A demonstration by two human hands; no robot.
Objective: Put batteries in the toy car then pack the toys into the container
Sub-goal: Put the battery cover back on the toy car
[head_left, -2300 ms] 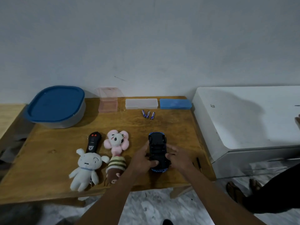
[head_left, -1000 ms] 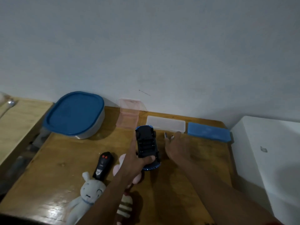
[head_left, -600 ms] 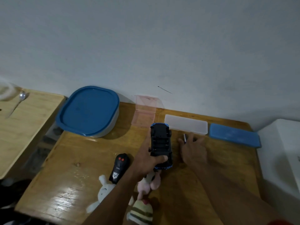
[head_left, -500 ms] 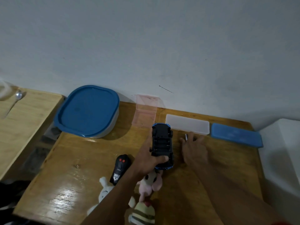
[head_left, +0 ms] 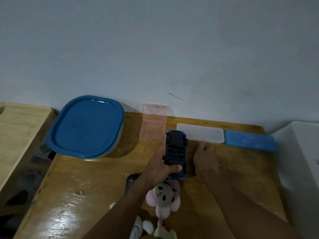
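In the middle of the frame the left hand has its grip clamped round the toy car, underside up above the desk, likely for loading, while the right hand lies just beside it, and I cannot tell its grip.

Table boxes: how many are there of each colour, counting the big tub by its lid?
Blue: 2, the big lidded tub and the flat blue box
Pink: 1, the pink box
White: 1, the flat white box
Total: 4
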